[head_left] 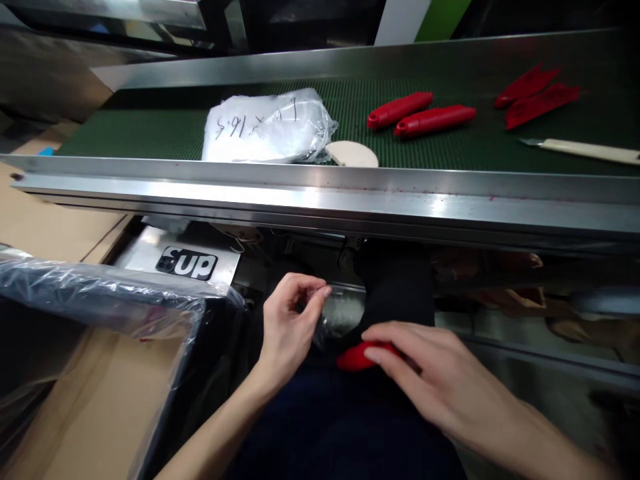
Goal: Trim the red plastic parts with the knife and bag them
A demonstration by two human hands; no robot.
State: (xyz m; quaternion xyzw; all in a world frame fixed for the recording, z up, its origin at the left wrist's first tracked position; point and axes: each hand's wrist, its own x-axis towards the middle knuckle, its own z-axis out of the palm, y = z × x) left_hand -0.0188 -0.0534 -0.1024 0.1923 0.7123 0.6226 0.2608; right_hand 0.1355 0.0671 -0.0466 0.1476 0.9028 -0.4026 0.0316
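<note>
My right hand point(425, 373) is closed on a red plastic part point(356, 358) above my lap. Just left of it, my left hand point(293, 320) is raised with thumb and fingertips pressed together; what it pinches, perhaps a bit of clear film, is too small to make out. On the green conveyor belt point(165, 127) lie two smooth red parts point(435, 121) side by side. Farther right are more red pieces point(543, 107) with thin, uneven edges, and a knife with a pale handle point(590, 150). A white plastic-wrapped bundle point(265, 127) with handwriting rests beside a round beige disc point(354, 155).
The belt's metal rail point(320, 190) crosses in front of me, above my hands. At the lower left stands a dark bin lined with clear plastic point(200, 320). Behind it, a phone point(187, 263) lies on a white surface. Cardboard point(55, 220) is at the far left.
</note>
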